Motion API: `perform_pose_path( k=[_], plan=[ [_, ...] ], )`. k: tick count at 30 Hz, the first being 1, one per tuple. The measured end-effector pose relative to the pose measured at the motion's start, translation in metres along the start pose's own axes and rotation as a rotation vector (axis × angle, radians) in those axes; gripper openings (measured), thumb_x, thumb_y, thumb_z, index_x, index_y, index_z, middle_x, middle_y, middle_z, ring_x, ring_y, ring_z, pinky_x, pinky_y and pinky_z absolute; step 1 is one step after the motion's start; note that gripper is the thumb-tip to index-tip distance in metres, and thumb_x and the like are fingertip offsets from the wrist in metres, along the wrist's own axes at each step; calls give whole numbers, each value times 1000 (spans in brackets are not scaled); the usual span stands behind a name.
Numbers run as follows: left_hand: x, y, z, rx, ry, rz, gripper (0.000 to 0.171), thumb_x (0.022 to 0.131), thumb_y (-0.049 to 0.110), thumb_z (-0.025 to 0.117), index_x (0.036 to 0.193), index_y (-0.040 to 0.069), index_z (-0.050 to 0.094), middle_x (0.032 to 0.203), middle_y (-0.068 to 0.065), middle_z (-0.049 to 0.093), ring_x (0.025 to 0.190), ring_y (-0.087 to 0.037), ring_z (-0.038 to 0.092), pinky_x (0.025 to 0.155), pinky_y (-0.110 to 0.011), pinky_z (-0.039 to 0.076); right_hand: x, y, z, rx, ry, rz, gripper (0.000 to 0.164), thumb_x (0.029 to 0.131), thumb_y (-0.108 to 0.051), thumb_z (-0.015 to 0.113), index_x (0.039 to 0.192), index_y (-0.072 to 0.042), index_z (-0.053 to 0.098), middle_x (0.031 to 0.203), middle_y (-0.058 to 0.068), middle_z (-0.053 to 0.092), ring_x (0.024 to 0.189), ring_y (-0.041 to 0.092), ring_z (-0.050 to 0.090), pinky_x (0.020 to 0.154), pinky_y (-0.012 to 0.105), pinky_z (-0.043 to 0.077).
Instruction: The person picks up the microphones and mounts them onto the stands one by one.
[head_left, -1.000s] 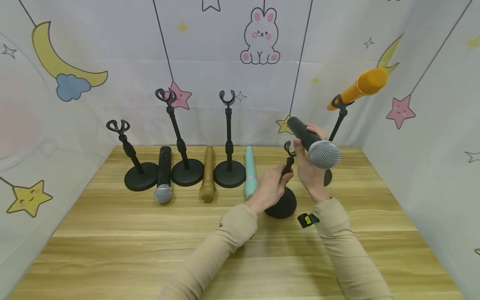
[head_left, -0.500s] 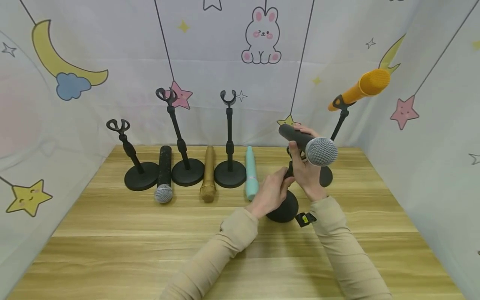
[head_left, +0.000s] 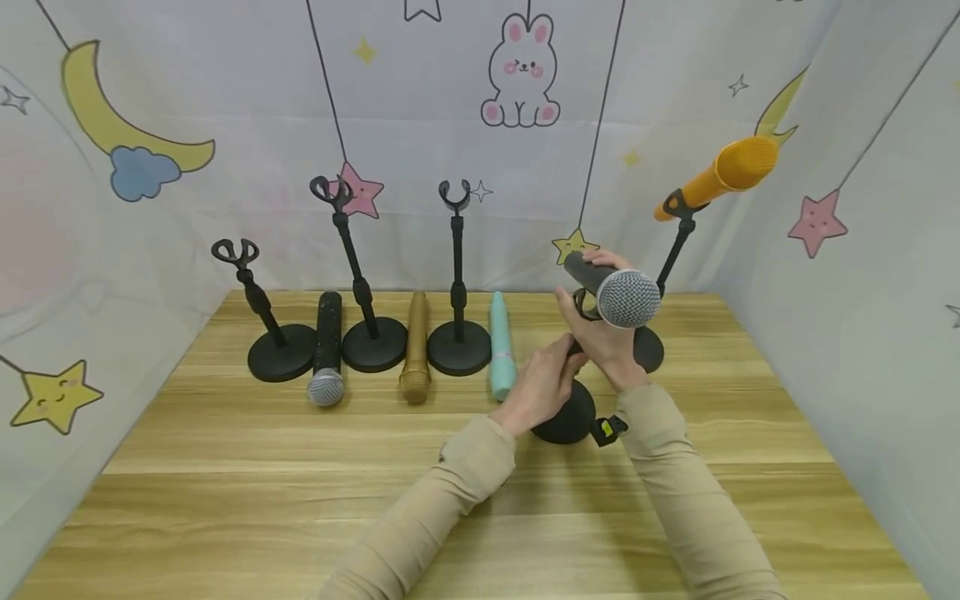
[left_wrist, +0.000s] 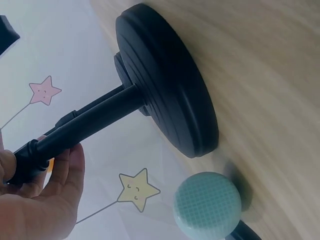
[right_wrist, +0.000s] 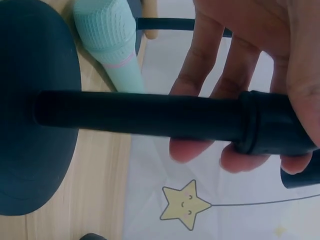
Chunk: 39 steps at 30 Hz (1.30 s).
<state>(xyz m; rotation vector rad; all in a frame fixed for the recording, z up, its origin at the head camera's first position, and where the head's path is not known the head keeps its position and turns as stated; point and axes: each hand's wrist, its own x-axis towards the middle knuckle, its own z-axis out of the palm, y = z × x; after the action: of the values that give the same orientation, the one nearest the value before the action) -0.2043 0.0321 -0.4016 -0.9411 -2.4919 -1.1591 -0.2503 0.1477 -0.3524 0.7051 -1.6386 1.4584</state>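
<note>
In the head view my right hand holds a black microphone with a silver mesh head, tilted toward me. The microphone overlaps the open clip of a short black microphone stand, and my right thumb is beside that clip. My left hand grips the pole of this stand just below the clip. The left wrist view shows the fingers round the pole, above the round base. Fingers also wrap behind the pole in the right wrist view.
A teal microphone lies left of the gripped stand. Further left, a gold microphone and a black one lie between three bare stands. Behind my right hand, an orange microphone rests in a tall stand's clip. A printed curtain hangs behind.
My right hand has brought the black microphone left and down, to the stand's clip. My left hand keeps its grip on the pole; the base has shifted slightly toward me.
</note>
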Motion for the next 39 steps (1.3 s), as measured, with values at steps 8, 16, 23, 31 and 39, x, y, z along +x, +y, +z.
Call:
perform_pose_path(
  k=[8, 16, 23, 31, 39],
  plan=[
    [1, 0, 1, 11, 10, 0, 18, 108, 20, 45, 102, 6, 54, 77, -6, 53, 61, -12, 46, 56, -18, 34, 2, 4, 3, 11, 31, -42, 43, 80, 3, 70, 114, 19, 49, 122, -13, 59, 121, 7, 59, 116, 43, 41],
    [2, 0, 1, -6, 15, -7, 18, 109, 22, 44, 107, 7, 55, 78, -5, 54, 63, -11, 48, 57, -18, 35, 4, 8, 5, -12, 62, -113, 38, 78, 10, 63, 112, 20, 52, 121, -13, 61, 119, 5, 61, 110, 34, 47],
    [2, 0, 1, -3, 29, -10, 18, 109, 22, 44, 109, 8, 55, 79, -4, 55, 63, -11, 49, 57, -17, 37, 5, 9, 5, -37, 59, -121, 37, 79, 5, 65, 110, 20, 52, 119, -19, 59, 116, 3, 61, 107, 30, 48],
    [1, 1, 1, -5, 32, -6, 18, 109, 21, 44, 107, 7, 56, 78, -5, 56, 63, -11, 49, 56, -16, 36, 6, 11, 3, -43, 59, -126, 39, 79, 1, 67, 110, 19, 52, 118, -19, 60, 114, 2, 61, 106, 29, 49],
    [0, 1, 3, -5, 41, -6, 18, 109, 21, 45, 104, 7, 56, 79, -5, 58, 62, -10, 49, 55, -15, 35, 6, 11, 3, -27, 68, -124, 39, 77, 0, 68, 109, 19, 53, 115, -19, 61, 111, 2, 62, 104, 27, 49]
  ],
)
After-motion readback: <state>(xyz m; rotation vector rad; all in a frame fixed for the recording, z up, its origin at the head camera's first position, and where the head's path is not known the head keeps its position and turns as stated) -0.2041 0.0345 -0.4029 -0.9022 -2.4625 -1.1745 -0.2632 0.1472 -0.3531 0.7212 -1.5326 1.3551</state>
